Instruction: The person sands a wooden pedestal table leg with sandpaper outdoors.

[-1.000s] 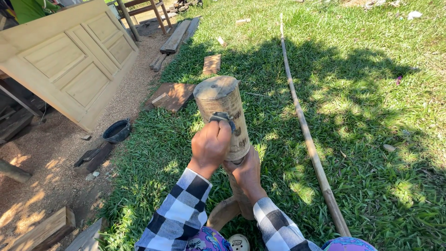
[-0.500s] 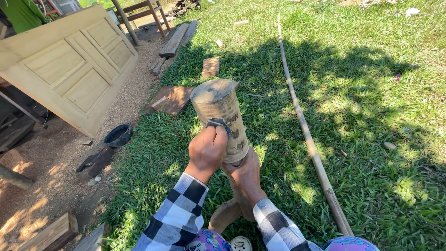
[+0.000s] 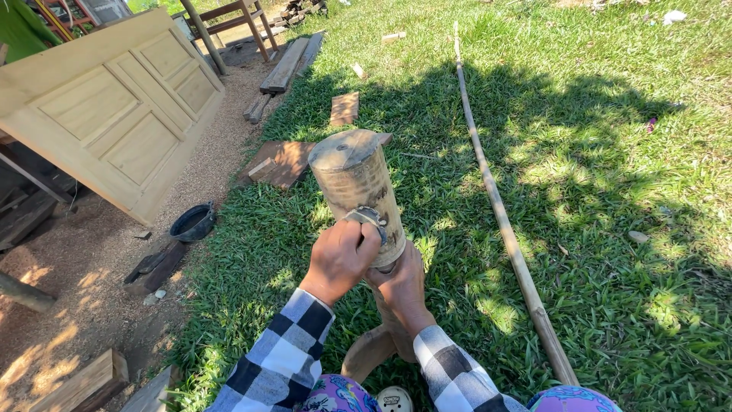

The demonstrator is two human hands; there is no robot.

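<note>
A: What is the left hand doing now?

B: It is pressing a small grey piece of sandpaper against the side of the thick bamboo cylinder, with the fingers clenched around that piece. Compared with one second ago, the hand is sitting a little lower on the cylinder, so the rubbing is moving down along the wall.

A: And the right hand?

B: It is gripping the cylinder from below, at its near end, and it is keeping the same place as before. The cylinder is staying tilted up over the grass, with its closed end pointing away from the person.

A: What does the shift mean for the work?

B: I think the sanding is continuing stroke by stroke; the surface is looking pale and smooth already near the top.

A: How many things are you counting around?

B: One cylinder, one piece of sandpaper, two hands. Further out, one long bamboo pole is lying on the grass to the right, one wooden door is leaning on the left, and one black bowl is sitting near it.
</note>
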